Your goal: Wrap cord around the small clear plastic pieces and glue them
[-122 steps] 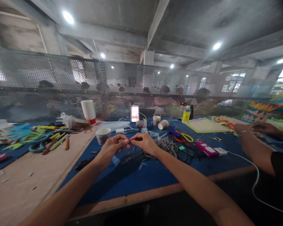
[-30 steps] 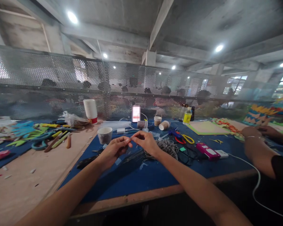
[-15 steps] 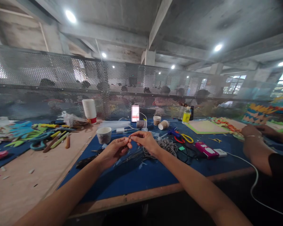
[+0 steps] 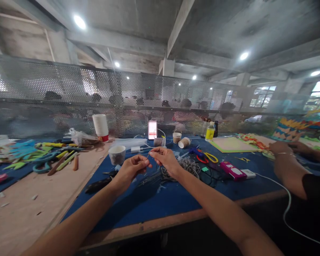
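My left hand [image 4: 132,168] and my right hand [image 4: 164,159] meet above the blue mat [image 4: 160,199], fingertips pinched together on a thin wire [image 4: 148,155] that is too fine to make out well. Just behind my right hand lies a tangled pile of grey cord [image 4: 188,165]. A patterned paper cup [image 4: 117,155] stands left of my left hand.
Scissors [image 4: 206,156], a pink device [image 4: 231,170] with a white cable, more cups [image 4: 185,142] and a yellow bottle [image 4: 210,133] lie on the mat. Felt shapes and sticks [image 4: 56,158] sit left. Another person's hands [image 4: 284,153] work at right. A mesh screen [image 4: 122,103] backs the table.
My hands stay pinched together on the wire with only small finger shifts; my right hand has risen slightly. The view has drifted a little.
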### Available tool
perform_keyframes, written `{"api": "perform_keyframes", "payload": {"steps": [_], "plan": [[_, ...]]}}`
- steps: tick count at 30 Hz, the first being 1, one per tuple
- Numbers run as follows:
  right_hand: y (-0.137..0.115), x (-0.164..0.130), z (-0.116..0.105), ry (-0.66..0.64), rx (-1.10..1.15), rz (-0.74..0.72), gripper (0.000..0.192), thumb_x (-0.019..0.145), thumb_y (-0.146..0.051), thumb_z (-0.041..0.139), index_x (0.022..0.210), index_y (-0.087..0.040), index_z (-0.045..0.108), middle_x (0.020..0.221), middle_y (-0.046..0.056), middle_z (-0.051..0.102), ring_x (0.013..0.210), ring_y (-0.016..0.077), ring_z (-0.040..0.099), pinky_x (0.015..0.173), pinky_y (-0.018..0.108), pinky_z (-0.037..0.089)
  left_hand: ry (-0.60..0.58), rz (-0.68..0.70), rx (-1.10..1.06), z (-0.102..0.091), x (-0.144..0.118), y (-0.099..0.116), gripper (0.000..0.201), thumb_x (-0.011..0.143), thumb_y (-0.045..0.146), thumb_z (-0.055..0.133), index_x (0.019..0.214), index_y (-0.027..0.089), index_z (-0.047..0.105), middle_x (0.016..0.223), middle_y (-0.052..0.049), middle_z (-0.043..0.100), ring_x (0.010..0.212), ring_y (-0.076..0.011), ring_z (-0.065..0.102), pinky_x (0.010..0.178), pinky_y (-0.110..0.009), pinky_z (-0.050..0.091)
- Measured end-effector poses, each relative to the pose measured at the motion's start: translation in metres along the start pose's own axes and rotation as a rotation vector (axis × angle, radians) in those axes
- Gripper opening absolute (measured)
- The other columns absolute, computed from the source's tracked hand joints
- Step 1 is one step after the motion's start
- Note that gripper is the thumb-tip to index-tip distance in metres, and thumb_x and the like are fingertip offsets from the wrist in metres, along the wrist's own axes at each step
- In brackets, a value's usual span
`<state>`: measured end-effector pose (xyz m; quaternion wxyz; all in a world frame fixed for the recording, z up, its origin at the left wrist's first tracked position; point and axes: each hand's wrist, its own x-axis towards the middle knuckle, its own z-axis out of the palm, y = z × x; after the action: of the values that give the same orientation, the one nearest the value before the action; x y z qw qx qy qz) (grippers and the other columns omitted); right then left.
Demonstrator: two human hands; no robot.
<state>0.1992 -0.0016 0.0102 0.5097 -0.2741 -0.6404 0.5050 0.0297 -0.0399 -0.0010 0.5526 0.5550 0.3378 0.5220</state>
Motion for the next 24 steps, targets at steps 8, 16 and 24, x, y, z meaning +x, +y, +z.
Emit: {"api": "perform_keyframes", "payload": {"steps": [8, 16, 24], "plan": [[-0.0038, -0.0012, 0.0002, 0.001, -0.007, -0.027, 0.032, 0.075, -0.044, 0.071, 0.091, -0.016, 0.071, 0.054, -0.005, 0.050, 0.048, 0.0065, 0.039, 0.046, 0.021, 0.029, -0.028, -0.039, -0.049, 0.0000, -0.0015, 0.0001, 0.020, 0.082, 0.034, 0.070, 0.080, 0.015, 0.063, 0.078, -0.005, 0.071, 0.058, -0.0073, 0.053, 0.057, -0.017, 0.042], [-0.0043, -0.0014, 0.0006, -0.007, -0.013, -0.033, 0.033, 0.075, -0.045, 0.072, 0.088, -0.015, 0.068, 0.053, -0.005, 0.050, 0.047, 0.0068, 0.040, 0.045, 0.021, 0.028, -0.114, -0.128, -0.076, 0.0030, -0.0015, -0.0020, 0.023, 0.083, 0.038, 0.068, 0.084, 0.015, 0.065, 0.081, -0.007, 0.073, 0.057, -0.0085, 0.056, 0.055, -0.019, 0.043], [-0.0061, -0.0005, -0.0008, 0.005, 0.014, -0.003, 0.032, 0.073, -0.044, 0.074, 0.086, -0.016, 0.066, 0.052, -0.006, 0.051, 0.046, 0.0067, 0.039, 0.046, 0.022, 0.027, -0.005, -0.023, 0.191, 0.0031, -0.0026, -0.0024, 0.025, 0.080, 0.040, 0.070, 0.079, 0.016, 0.062, 0.081, -0.008, 0.075, 0.064, -0.0132, 0.063, 0.065, -0.025, 0.048]]}}
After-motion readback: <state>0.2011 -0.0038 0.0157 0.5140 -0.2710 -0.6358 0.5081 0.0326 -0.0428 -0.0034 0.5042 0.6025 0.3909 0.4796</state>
